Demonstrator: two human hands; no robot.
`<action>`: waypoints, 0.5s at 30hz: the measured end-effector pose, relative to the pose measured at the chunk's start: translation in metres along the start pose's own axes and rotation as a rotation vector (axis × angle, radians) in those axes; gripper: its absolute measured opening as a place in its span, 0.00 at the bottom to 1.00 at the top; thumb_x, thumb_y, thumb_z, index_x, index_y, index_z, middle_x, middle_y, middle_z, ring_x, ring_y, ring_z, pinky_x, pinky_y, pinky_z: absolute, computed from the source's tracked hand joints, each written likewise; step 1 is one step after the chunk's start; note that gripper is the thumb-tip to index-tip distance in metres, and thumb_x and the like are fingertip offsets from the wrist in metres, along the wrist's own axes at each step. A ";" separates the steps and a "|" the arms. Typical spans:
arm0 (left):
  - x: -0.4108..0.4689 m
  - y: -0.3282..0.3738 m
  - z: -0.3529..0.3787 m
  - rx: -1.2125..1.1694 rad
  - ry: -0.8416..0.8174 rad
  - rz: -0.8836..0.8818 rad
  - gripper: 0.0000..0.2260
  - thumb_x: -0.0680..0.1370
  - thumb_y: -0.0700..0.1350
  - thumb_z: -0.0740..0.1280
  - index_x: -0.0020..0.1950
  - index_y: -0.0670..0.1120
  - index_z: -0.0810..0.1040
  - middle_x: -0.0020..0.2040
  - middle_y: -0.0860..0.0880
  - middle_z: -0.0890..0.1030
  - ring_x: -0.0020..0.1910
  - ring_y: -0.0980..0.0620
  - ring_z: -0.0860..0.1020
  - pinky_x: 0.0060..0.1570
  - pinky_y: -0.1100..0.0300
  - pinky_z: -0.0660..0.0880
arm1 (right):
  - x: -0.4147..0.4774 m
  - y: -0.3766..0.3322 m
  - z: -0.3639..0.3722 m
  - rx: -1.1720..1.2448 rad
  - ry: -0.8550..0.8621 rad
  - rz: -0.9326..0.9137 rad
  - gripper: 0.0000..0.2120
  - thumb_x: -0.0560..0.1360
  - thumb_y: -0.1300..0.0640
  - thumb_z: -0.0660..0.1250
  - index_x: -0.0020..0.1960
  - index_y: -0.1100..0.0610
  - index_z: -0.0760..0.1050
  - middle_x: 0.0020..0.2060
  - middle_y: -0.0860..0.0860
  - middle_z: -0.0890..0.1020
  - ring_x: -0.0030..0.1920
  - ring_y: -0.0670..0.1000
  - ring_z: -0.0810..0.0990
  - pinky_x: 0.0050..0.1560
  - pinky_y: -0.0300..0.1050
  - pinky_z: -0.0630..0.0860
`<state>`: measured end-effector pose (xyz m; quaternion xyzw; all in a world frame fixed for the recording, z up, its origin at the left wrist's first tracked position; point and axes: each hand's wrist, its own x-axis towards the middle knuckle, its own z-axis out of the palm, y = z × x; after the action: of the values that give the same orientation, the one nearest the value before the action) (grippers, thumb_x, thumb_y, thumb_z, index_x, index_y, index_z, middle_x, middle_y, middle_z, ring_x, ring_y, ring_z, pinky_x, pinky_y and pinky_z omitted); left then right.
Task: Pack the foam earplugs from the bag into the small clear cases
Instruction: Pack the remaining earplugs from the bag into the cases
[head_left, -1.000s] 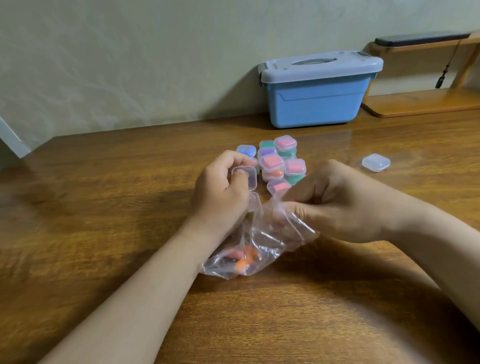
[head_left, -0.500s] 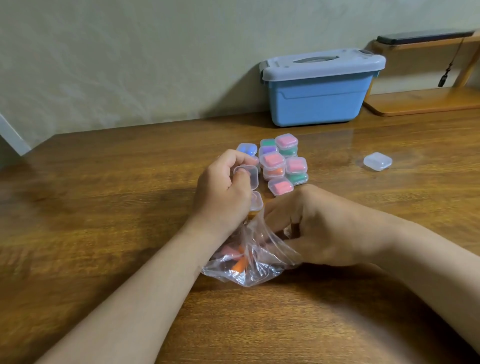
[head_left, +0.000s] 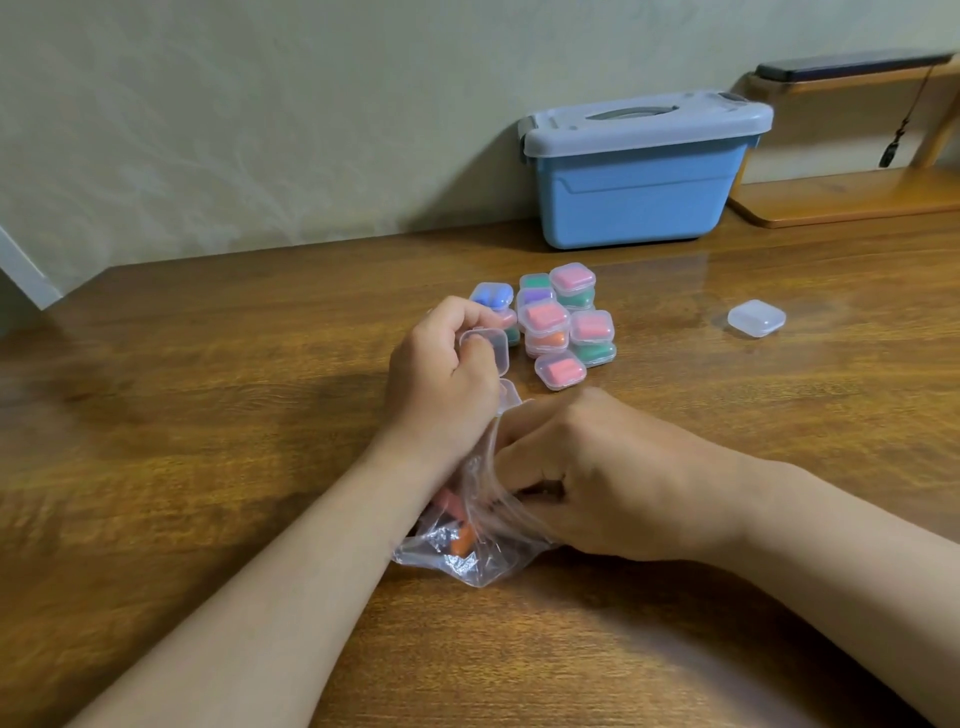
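A crumpled clear plastic bag (head_left: 467, 556) lies on the wooden table (head_left: 208, 415), with orange and pink foam earplugs (head_left: 461, 540) showing through it. My left hand (head_left: 441, 384) grips an open small clear case (head_left: 488, 348), its lid tilted up, and also pinches the bag's upper edge. My right hand (head_left: 587, 478) has its fingers pushed down inside the bag's mouth; the fingertips are hidden by the plastic. Behind my hands stands a cluster of filled cases (head_left: 556, 322) with pink, green, blue, purple and orange earplugs.
A single empty shut clear case (head_left: 756, 318) lies to the right. A blue lidded storage box (head_left: 639, 171) stands against the wall. At the far right is a wooden shelf (head_left: 852, 192) with a dark phone on top.
My right hand has moved down and toward me, going from the bag's opening to deep inside the bag. The left hand has stayed put with the open case.
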<state>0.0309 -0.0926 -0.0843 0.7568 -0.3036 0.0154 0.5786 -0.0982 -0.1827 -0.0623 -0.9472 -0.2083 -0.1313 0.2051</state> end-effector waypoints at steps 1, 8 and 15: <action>0.000 0.000 0.000 -0.006 0.005 -0.003 0.11 0.73 0.41 0.60 0.43 0.55 0.79 0.33 0.56 0.80 0.40 0.43 0.82 0.43 0.36 0.81 | 0.000 -0.002 0.000 0.004 -0.004 -0.006 0.15 0.72 0.64 0.70 0.30 0.58 0.70 0.31 0.49 0.73 0.29 0.50 0.68 0.30 0.48 0.66; -0.001 0.002 0.000 0.048 0.041 0.030 0.10 0.70 0.41 0.59 0.39 0.51 0.78 0.37 0.54 0.80 0.44 0.43 0.82 0.44 0.39 0.81 | -0.003 0.000 0.011 -0.106 -0.078 0.135 0.09 0.77 0.50 0.65 0.44 0.53 0.81 0.35 0.50 0.80 0.33 0.50 0.71 0.38 0.48 0.73; 0.000 -0.001 0.000 0.065 0.048 0.043 0.11 0.70 0.40 0.59 0.42 0.53 0.78 0.39 0.52 0.81 0.45 0.43 0.82 0.46 0.38 0.80 | -0.001 0.001 0.009 -0.139 -0.075 0.083 0.05 0.74 0.56 0.70 0.40 0.55 0.80 0.31 0.47 0.71 0.31 0.51 0.68 0.35 0.46 0.70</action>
<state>0.0312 -0.0926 -0.0854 0.7680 -0.3053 0.0556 0.5603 -0.0969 -0.1798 -0.0708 -0.9713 -0.1668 -0.1013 0.1361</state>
